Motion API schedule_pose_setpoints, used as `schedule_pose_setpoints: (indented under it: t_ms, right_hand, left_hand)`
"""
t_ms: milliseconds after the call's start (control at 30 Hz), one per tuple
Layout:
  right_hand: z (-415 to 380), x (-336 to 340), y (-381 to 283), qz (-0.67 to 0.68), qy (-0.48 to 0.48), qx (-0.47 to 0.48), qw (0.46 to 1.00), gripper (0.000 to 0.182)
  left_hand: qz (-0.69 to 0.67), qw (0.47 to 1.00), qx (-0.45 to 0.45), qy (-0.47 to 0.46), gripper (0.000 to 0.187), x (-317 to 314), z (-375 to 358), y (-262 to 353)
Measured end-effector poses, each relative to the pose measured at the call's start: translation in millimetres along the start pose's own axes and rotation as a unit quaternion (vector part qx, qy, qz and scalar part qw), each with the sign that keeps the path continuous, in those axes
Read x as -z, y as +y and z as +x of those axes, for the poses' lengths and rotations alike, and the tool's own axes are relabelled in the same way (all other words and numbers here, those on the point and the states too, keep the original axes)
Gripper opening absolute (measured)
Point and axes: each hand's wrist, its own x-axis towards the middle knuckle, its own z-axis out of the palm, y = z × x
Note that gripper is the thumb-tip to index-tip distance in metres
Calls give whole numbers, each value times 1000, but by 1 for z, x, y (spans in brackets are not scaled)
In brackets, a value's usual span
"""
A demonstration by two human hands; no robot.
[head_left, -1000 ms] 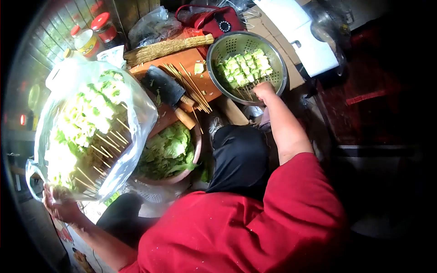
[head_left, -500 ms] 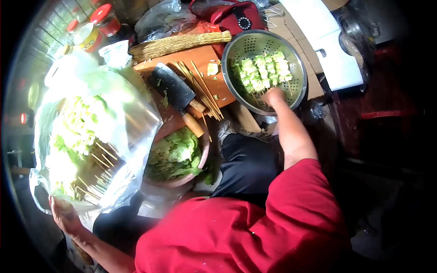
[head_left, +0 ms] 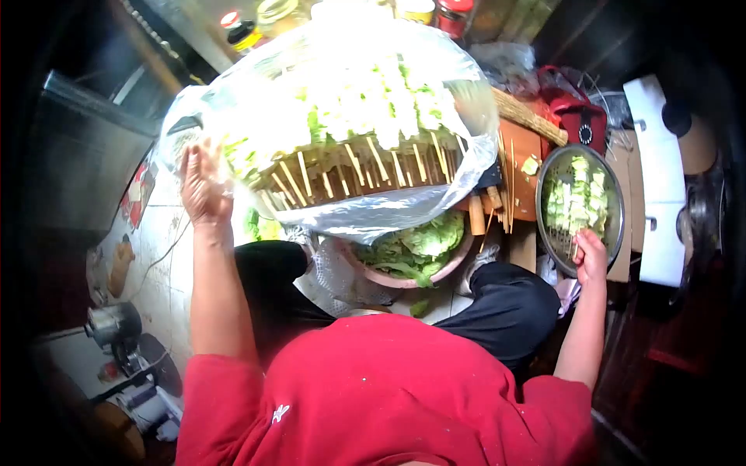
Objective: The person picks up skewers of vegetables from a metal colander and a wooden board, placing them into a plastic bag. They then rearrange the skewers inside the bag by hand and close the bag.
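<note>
Since the half-second before, I had swung the big clear crinkled plastic bag of skewered greens (head_left: 342, 132) up from low at my left to high in front of me, and my view had turned with it, so the round perforated steel colander (head_left: 615, 203) sat at my far right instead of top centre. From the head camera, my left hand (head_left: 203, 185) was closed on the bag's gathered edge, fingers curled into the filmy plastic, the thin bamboo sticks fanned against its underside. My right hand (head_left: 590, 255) was curled at the colander's near rim, pinching the ends of the pale green leaf skewers (head_left: 576, 203) lying inside; how many it gripped I could not tell. By my judgement the work was well along: the bag was bulging full, one small batch remained in the colander, and loose bare bamboo sticks (head_left: 507, 190) and a pink round basin of ruffled lettuce (head_left: 412, 252) still waited below.
</note>
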Motion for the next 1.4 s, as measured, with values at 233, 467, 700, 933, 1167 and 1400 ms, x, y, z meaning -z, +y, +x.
schedule_pose_setpoints:
  t_ms: [233, 467, 700, 933, 1167, 1400]
  right_hand:
    - [-131, -126, -90, -12, -117, 85, 989, 14]
    - [-181, -277, -122, -39, -345, -48, 937, 13]
    - [-122, -395, -107, -41, -316, -14, 948, 7]
    - [-92, -436, -87, -117, -300, 22, 946, 9]
    - [-76, -431, -107, -231, -295, 12, 927, 16]
    - [-84, -432, -105, -268, -290, 71, 916, 18]
  left_hand:
    - [-65, 998, 18, -5, 41, 4, -4, -4]
    - [-115, 982, 138, 60, 23, -9, -1, -19]
    - [-72, 992, 68, 73, 26, -18, 4, -26]
    - [120, 993, 13, 21, 37, -44, -8, -17]
    - [487, 866, -78, 84, 93, -58, -10, -28]
    - [535, 837, -32, 111, 93, -58, -7, -31]
